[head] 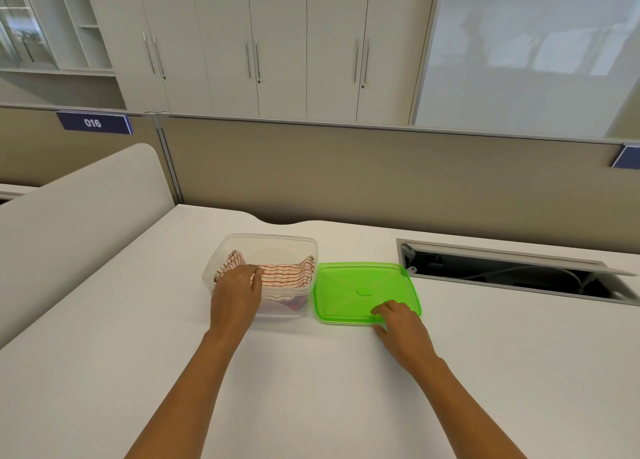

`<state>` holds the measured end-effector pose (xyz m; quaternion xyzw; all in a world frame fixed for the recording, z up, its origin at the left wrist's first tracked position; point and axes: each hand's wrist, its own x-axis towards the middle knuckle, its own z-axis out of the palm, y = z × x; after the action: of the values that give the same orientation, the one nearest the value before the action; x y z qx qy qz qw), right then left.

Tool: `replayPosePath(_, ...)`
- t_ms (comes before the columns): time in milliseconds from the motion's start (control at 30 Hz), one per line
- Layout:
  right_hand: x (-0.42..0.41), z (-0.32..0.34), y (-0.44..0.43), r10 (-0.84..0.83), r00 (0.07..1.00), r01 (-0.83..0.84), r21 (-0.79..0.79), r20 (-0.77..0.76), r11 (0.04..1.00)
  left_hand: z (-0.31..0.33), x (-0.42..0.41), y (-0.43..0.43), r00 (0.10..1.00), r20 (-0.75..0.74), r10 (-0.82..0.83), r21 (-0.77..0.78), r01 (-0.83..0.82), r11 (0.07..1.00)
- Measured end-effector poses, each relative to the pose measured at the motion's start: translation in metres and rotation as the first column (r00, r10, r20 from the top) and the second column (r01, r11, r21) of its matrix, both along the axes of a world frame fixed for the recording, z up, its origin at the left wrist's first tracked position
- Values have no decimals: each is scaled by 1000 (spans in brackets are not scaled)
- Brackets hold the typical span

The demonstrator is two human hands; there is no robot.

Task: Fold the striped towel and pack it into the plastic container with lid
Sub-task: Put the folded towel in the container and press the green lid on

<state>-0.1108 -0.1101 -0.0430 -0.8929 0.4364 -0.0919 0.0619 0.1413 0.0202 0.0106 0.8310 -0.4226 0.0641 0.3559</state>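
A clear plastic container (277,242) stands on the white desk. Inside it lies the folded red-and-white striped towel (287,274), its two ends curling up against the side walls. My left hand (237,294) rests over the container's near left rim, fingers bent onto the towel. To the right, touching the container, a green lid (349,287) lies flat on the desk. My right hand (398,320) is at the lid's near right corner, fingers on top and thumb at its edge.
An open cable hatch (512,273) is sunk into the desk (311,389) at the right. A beige partition wall (346,174) runs behind the desk, and a rounded white divider (79,223) stands on the left.
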Motion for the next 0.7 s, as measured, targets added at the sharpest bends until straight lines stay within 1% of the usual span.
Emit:
replayPosePath(100, -5, -5, 5, 14, 1000, -14, -24, -14, 1000, -2, -4, 5, 1000, 5, -17, -41, 17, 999)
replayPosePath(233, -5, -6, 8, 22, 999, -20, -82, 24, 996, -2, -11, 10, 1000, -13, -19, -83, 18, 996)
replayPosePath(333, -6, -3, 9, 58, 997, -63, -103, -45, 993, 0, -15, 12, 999, -35, -24, -101, 21, 995)
replayPosePath(433, -6, 16, 14, 105, 993, -96, -173, 44, 980, 2, -18, 14, 998, -56, -31, -113, 25, 993)
replayPosePath(533, -8, 52, 20, 106, 983, -51, -331, 152, 942, 7, -19, 14, 995, -90, -45, -135, 33, 990)
replayPosePath(633, -15, 96, 20, 60, 976, 25, -375, 211, 927, 19, -22, 12, 981, -175, -89, -196, 54, 979)
replayPosePath(700, -20, 124, 21, 77, 967, 23, -381, 244, 924, 29, -25, 9, 949, -263, -171, -284, 93, 954)
